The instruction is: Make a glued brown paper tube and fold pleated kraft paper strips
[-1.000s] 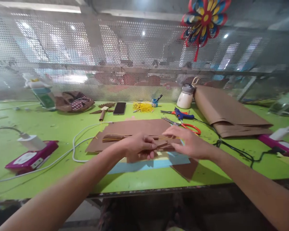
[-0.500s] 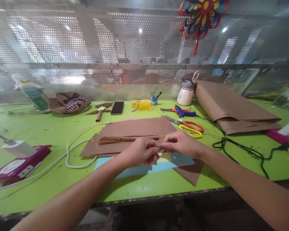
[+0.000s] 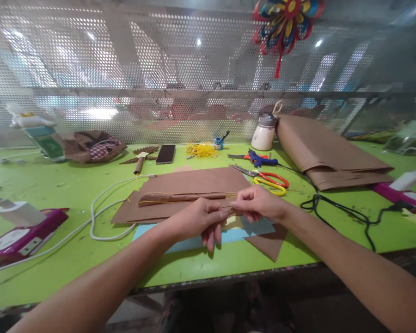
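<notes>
My left hand (image 3: pixel 208 219) and my right hand (image 3: pixel 258 203) meet over the front of the brown paper (image 3: pixel 194 180). Both are closed in a fingertip pinch on a thin brown strip (image 3: pixel 230 210), mostly covered by the fingers; its exact kind is unclear. The lower fingers of my left hand hang loosely. Just behind the hands, a long brown paper roll (image 3: pixel 180 198) lies across the sheets, with yellow string beside it. Blue paper (image 3: pixel 152 231) shows underneath, and a brown paper corner (image 3: pixel 272 245) sticks out at the right.
Scissors (image 3: pixel 270 179) and a blue glue gun (image 3: pixel 261 158) lie behind my right hand. A phone (image 3: pixel 166 154), yellow shreds (image 3: pixel 201 150) and a white jar (image 3: pixel 263 134) stand farther back. Purple power strips (image 3: pixel 27 236) and cables flank the work area. Folded brown paper (image 3: pixel 329 148) rests at right.
The fingertips have moved slightly apart, so a little more of the brown strip shows between them. My left hand's lower fingers have loosened and extended downward. The whole view has shifted slightly.
</notes>
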Demonstrator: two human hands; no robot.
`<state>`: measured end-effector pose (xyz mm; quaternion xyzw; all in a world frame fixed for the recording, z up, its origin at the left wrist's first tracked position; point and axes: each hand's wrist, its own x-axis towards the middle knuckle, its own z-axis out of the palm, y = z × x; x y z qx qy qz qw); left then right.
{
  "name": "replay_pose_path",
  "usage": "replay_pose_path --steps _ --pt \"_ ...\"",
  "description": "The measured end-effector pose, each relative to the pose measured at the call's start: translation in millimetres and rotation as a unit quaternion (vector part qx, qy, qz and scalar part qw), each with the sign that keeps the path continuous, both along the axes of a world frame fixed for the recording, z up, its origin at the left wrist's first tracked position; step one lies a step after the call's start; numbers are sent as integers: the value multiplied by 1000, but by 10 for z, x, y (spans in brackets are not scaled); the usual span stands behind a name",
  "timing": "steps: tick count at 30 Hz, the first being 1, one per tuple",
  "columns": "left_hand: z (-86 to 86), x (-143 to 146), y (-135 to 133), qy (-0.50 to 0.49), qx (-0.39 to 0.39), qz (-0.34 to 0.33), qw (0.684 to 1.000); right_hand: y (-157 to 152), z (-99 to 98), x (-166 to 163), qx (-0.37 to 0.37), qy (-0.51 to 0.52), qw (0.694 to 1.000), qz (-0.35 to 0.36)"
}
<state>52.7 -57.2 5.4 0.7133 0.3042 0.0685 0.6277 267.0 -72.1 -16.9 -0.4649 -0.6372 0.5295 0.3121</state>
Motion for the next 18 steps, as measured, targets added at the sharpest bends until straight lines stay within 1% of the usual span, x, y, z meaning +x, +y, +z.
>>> replay_pose_path --steps 3,5,9,13,18 --pt "-11 -4 -1 -12 -14 9 1000 -5 -3 -8 10 15 1000 -2" --pt "-22 -2 -4 -14 -9 9 1000 -23 26 -38 27 18 999 -3" --pt "-64 17 -12 -11 20 14 1000 -56 79 -106 62 -4 998 -1" --pt "-93 24 -11 4 71 41 997 -54 61 -90 64 -7 998 -18" --pt "-33 -31 3 14 76 -2 997 -71 64 -30 60 -14 998 -28"
